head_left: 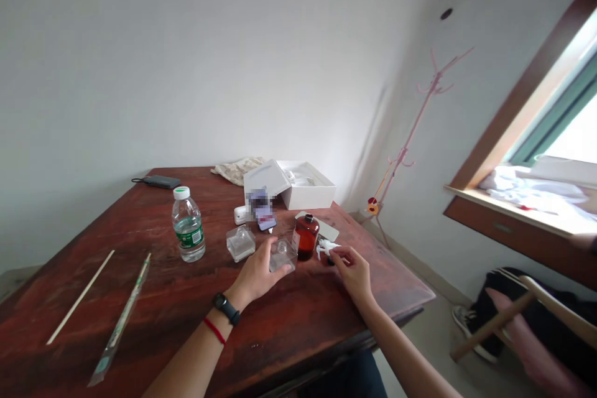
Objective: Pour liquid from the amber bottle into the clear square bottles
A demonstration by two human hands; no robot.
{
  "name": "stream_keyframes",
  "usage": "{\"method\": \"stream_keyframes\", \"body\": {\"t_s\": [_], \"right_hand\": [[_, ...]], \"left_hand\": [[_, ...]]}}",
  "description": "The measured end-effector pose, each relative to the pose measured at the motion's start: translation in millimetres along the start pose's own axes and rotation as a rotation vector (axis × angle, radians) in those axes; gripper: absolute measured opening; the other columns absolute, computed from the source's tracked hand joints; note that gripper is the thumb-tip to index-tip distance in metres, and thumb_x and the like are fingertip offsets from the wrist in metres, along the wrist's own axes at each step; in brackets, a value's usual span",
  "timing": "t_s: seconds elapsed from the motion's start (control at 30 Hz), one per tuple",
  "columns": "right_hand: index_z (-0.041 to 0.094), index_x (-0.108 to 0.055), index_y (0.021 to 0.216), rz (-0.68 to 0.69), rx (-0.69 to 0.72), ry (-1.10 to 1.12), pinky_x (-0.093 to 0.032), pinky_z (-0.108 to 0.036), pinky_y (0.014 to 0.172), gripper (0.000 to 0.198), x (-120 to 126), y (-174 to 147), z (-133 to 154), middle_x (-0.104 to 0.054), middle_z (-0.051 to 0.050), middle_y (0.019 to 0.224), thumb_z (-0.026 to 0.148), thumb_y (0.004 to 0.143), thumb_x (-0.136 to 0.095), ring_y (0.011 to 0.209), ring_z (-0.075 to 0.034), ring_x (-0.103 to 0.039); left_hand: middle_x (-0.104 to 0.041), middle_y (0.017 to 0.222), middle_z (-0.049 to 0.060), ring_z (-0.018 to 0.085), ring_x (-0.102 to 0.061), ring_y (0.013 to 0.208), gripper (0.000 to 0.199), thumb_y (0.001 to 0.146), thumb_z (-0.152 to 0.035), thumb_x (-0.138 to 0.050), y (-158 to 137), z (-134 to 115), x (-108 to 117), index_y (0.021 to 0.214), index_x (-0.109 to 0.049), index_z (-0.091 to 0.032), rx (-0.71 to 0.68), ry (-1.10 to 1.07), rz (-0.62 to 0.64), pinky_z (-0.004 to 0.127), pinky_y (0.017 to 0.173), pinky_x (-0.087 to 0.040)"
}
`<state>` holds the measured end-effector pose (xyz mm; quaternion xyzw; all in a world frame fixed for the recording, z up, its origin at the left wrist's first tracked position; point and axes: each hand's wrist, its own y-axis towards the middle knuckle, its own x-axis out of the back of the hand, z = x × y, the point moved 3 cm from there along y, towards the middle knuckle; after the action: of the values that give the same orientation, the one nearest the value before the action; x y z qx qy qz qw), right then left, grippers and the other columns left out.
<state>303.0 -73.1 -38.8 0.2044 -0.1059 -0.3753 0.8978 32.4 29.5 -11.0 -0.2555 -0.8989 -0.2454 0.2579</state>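
My left hand (259, 268) grips a square clear glass bottle (282, 256) with a threaded neck, thumb and fingers around its sides. Just right of that bottle stands an amber bottle (306, 237) with an open neck and a pale label. The fingers of my right hand (352, 270) are pinched together at a small white crumpled piece (327, 247), perhaps tissue, beside the amber bottle. A small black object (331, 260), partly hidden, lies below those fingers. A second square clear glass bottle (240, 244) stands to the left of my left hand.
A water bottle (189, 227), a bare stick (80, 297) and wrapped chopsticks (122, 317) are on the left. Behind are a phone (263, 211), a white earbud case (239, 215), an open white box (310, 194), a cloth (237, 169) and a power bank (161, 181). Someone's leg (527, 342) shows at right.
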Motion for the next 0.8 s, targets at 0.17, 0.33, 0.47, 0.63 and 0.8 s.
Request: {"method": "stream_keyframes", "body": {"t_s": [0.17,0.33,0.47,0.63,0.8], "right_hand": [[0.021,-0.074,0.078,-0.081,-0.030,-0.007,-0.059,-0.037,0.067,0.050,12,-6,-6,-0.081,-0.009,0.081,0.069,0.071,-0.087,0.071,-0.025,-0.074],[0.022,-0.071,0.073,-0.066,-0.070,0.001,-0.053,-0.034,0.057,0.055,7,-1,-10,-0.073,-0.004,0.064,0.076,0.070,-0.084,0.057,-0.022,-0.066],[0.022,-0.070,0.073,-0.036,-0.094,0.005,-0.052,-0.033,0.057,0.055,7,2,-14,-0.073,-0.004,0.063,0.076,0.072,-0.081,0.057,-0.022,-0.066],[0.022,-0.072,0.076,-0.024,-0.110,0.005,-0.053,-0.033,0.060,0.052,7,5,-18,-0.074,-0.005,0.066,0.074,0.074,-0.079,0.059,-0.022,-0.068],[0.023,-0.070,0.078,-0.025,-0.132,0.025,-0.055,-0.034,0.060,0.052,7,7,-23,-0.075,-0.005,0.067,0.075,0.075,-0.077,0.061,-0.023,-0.069]], "left_hand": [[-0.068,0.144,0.018,0.034,-0.068,0.132,0.062,0.091,-0.036,-0.074,3,4,0,0.146,-0.050,-0.020,-0.020,0.014,0.003,0.049,0.115,-0.052],[-0.071,0.137,0.016,0.032,-0.070,0.127,0.060,0.093,-0.038,-0.071,5,7,0,0.145,-0.048,-0.020,-0.033,0.031,0.000,0.049,0.110,-0.055],[-0.070,0.137,0.016,0.031,-0.070,0.126,0.059,0.093,-0.037,-0.071,7,8,1,0.144,-0.048,-0.020,-0.044,0.032,0.005,0.048,0.110,-0.054],[-0.070,0.138,0.018,0.032,-0.069,0.128,0.061,0.093,-0.038,-0.071,8,10,2,0.146,-0.047,-0.019,-0.049,0.028,0.020,0.049,0.113,-0.052],[-0.069,0.140,0.018,0.033,-0.069,0.130,0.069,0.091,-0.040,-0.075,8,10,3,0.150,-0.045,-0.019,-0.049,0.039,0.044,0.050,0.112,-0.052]]}}
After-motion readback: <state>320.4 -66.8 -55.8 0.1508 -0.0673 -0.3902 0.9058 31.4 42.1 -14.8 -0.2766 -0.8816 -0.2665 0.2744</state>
